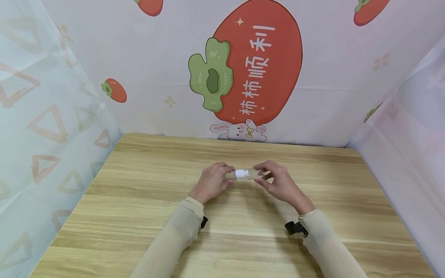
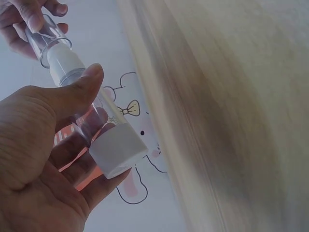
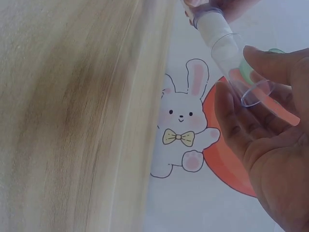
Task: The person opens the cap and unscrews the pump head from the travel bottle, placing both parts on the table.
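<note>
My left hand [image 1: 212,180] grips a small clear bottle, its thumb across the see-through body. A white base [image 2: 118,150] shows at the bottle's lower end and a white top [image 2: 66,62] at the other. Facing it, my right hand [image 1: 281,184] pinches a clear tube-shaped cap [image 3: 229,58] between thumb and fingers. The cap's rim surrounds part of the white top in the right wrist view; how far on it sits, I cannot tell. Bottle and cap lie nearly in line, held above the table. Fingers hide much of the bottle's body.
Beneath both hands is a wood-grain table [image 1: 243,247]. Behind its far edge rises a white backdrop [image 1: 156,116] printed with a large red persimmon and a rabbit. Printed sheets hang at the left and right sides. Both wrists carry black straps or mounts [image 1: 295,227].
</note>
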Tool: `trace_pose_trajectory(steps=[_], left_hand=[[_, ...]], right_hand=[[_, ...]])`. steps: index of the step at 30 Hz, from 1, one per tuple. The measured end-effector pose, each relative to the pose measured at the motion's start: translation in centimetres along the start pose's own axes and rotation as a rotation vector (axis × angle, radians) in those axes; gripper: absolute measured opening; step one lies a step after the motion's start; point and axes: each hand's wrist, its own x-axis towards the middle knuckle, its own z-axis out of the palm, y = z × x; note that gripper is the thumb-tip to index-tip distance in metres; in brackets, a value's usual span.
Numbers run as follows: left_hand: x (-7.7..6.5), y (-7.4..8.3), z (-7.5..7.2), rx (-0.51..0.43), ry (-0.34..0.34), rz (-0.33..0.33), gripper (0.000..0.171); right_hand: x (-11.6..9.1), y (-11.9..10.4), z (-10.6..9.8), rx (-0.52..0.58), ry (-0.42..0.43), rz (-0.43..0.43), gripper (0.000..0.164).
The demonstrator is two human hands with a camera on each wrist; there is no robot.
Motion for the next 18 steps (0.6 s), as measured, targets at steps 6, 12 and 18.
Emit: trace_pose_trajectory(steps=[6, 12, 18], left_hand=[[-0.3, -0.8, -0.1, -0.015, 0.008, -0.029, 0.038], [-0.5, -1.3, -0.5, -0.038, 0.028, -0.059, 0.038], [-0.9, -1.8, -0.9, -0.046, 0.037, -0.091, 0.040]], right_hand=[[-0.1, -0.1, -0.1, -0.009, 0.009, 0.008, 0.032], [0.0, -0.1, 0.0, -0.025, 0.020, 0.003, 0.033], [0.3, 0.0, 0.2, -0.030, -0.005, 0.044, 0.032]])
